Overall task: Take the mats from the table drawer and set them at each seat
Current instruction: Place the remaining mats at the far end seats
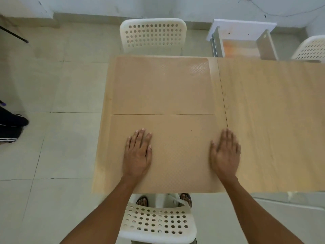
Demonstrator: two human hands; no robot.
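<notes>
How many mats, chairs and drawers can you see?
Mats: 2, the far mat and the near mat under both hands.
Chairs: 3, far chair, near chair, right chair.
Drawers: 1, open drawer.
Total: 6

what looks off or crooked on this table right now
Little stands out. The far mat and near mat lie flat and square, edges meeting. Left hand and right hand press flat on the near mat. Only oddity: the table drawer on the far side hangs open.
</notes>
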